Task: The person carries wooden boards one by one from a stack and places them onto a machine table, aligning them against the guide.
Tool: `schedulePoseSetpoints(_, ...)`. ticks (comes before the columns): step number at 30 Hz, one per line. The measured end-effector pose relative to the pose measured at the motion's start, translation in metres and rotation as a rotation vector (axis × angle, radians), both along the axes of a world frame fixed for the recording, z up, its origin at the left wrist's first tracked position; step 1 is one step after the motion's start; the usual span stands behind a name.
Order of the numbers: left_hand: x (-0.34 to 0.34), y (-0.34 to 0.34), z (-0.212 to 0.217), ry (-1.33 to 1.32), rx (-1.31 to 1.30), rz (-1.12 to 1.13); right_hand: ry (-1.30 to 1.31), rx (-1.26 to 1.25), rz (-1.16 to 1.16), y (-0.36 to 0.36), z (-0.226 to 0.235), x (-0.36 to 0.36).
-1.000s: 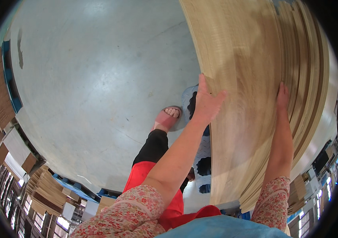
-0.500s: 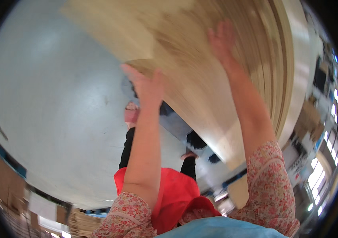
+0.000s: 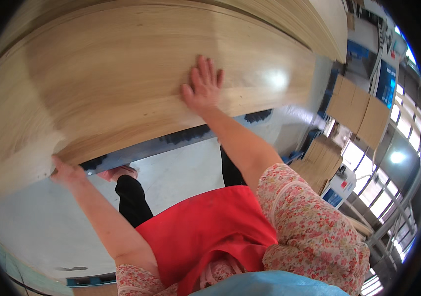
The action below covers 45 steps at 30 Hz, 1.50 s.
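Note:
A large thin sheet of light wood veneer (image 3: 121, 84) lies on top of a stack of similar sheets (image 3: 289, 19) across the upper part of the view. My left hand (image 3: 67, 172) grips the sheet's near left corner from below its edge. My right hand (image 3: 203, 86) rests flat on the sheet's top surface, fingers spread, near its front edge. Both forearms come out of floral sleeves, over a red apron (image 3: 205, 232).
Below the sheet is a pale concrete floor (image 3: 38, 237). My foot in a pink sandal (image 3: 119, 172) stands under the sheet's edge. Stacks of brown boards (image 3: 358, 113) and blue-white machines (image 3: 385, 81) stand at the right, near bright windows.
The view has swung so the veneer stack now fills the top. My left hand has dropped to the sheet's near corner; my right hand stays flat on the sheet.

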<state>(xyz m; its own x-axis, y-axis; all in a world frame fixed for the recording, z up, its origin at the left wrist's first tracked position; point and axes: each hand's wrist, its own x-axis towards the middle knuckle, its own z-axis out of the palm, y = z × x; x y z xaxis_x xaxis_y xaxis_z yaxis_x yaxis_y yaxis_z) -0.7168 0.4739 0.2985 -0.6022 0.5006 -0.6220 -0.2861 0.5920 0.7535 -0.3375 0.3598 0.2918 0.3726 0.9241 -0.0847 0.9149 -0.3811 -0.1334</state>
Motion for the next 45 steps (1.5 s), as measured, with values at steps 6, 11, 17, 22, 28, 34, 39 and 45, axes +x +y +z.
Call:
schedulePoseSetpoints(6,0.009,-0.006,0.011,0.173,-0.091,-0.076,0.137,0.045,-0.054,0.005,0.022,-0.010)
schedulePoseSetpoints(11,0.072,-0.027,0.058,0.497,-0.093,-0.525,0.275,0.078,-0.053,0.005,0.039,0.004)
schedulePoseSetpoints(17,0.109,-0.072,0.100,0.720,-0.118,-1.230,0.620,0.176,-0.309,-0.090,0.070,0.049)
schedulePoseSetpoints(22,0.190,-0.168,0.197,0.665,-0.257,-1.396,0.603,0.037,-0.659,-0.270,0.105,0.128)
schedulePoseSetpoints(28,0.310,-0.245,0.260,0.448,-0.268,-1.509,0.858,-0.273,-1.097,-0.493,0.195,0.248)
schedulePoseSetpoints(34,0.398,-0.263,0.288,0.326,-0.244,-1.767,0.713,0.048,-1.641,-0.637,0.256,0.236)
schedulePoseSetpoints(39,0.395,-0.283,0.277,0.408,-0.239,-1.642,1.000,0.276,-1.804,-0.621,0.296,0.261)
schedulePoseSetpoints(45,0.426,-0.306,0.317,0.547,-0.350,-1.677,1.210,0.563,-1.480,-0.562,0.264,0.371)
